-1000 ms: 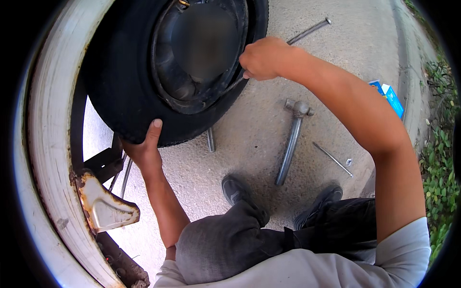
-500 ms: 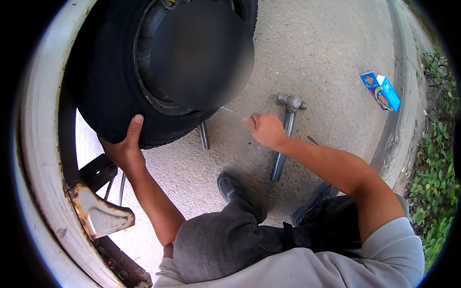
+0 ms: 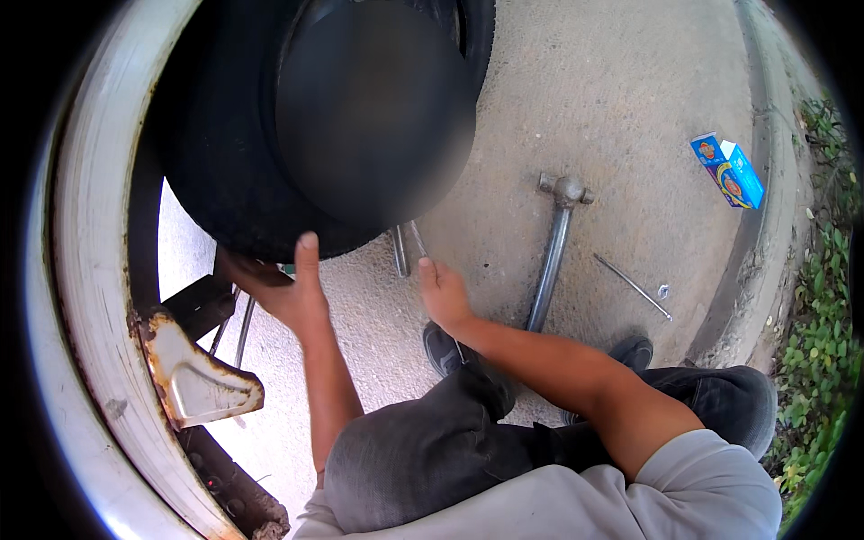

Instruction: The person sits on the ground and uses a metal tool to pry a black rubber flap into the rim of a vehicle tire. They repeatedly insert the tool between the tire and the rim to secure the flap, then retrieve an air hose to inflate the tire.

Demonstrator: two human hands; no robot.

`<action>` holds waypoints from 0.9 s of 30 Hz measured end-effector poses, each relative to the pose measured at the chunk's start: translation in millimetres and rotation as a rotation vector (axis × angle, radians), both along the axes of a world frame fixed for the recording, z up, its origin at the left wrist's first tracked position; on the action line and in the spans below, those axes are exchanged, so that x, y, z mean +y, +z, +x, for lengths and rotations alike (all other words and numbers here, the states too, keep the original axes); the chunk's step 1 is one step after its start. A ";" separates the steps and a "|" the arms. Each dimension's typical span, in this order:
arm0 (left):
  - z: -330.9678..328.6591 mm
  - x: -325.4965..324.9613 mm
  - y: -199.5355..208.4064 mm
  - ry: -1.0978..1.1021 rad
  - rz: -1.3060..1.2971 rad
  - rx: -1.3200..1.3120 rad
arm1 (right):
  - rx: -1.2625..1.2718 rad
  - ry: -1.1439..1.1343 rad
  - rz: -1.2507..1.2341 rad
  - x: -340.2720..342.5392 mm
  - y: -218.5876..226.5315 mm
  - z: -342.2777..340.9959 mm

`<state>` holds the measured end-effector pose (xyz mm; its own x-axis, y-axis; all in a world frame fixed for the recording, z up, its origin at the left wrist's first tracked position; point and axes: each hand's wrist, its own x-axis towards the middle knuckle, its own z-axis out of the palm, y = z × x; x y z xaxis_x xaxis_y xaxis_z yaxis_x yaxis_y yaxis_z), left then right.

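A black tyre (image 3: 211, 171) on a wheel fills the upper left; a dark blurred disc hides the wheel's middle. My left hand (image 3: 292, 292) is at the tyre's lower edge, thumb raised and apart, with its other fingers reaching leftward under the rubber. Whether it presses on the tyre is unclear. Just below and right of the wheel, my right hand (image 3: 445, 295) is closed round a thin metal rod (image 3: 418, 238), whose far end points up at the wheel's lower rim. Beside that rod, a thicker metal bar (image 3: 400, 252) sticks out from beneath the tyre.
A ball-headed metal hammer (image 3: 553, 252) lies right of my right hand. Farther right are a slim metal rod (image 3: 634, 288), a small clear scrap (image 3: 663, 292) and a blue box (image 3: 731, 175) near the kerb (image 3: 760, 180). White, rusty vehicle bodywork (image 3: 99, 234) curves along the left.
My left hand has shifted right along the tyre's lower edge, fingers now farther underneath. My right hand has come left and nearer me with the rod, which now stands steeper. The view has shifted too.
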<state>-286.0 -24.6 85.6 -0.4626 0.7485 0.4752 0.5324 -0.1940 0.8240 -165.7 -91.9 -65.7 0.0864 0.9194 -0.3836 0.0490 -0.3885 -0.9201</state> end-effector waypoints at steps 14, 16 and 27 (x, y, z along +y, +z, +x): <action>7.1 9.0 34.3 0.059 -0.074 0.186 | 0.471 0.125 0.142 -17.0 66.2 -23.1; 1.9 6.6 13.7 0.118 -0.088 0.208 | 0.612 0.151 0.088 -15.9 90.1 -30.8; -10.3 24.4 27.7 0.020 -0.075 -0.010 | 0.128 0.306 0.329 35.1 33.4 22.8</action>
<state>-296.3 -0.2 113.3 -0.4820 0.7725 0.4135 0.5274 -0.1211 0.8410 -142.9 -56.9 -32.3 -0.2364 0.9700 -0.0568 -0.0066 -0.0600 -0.9982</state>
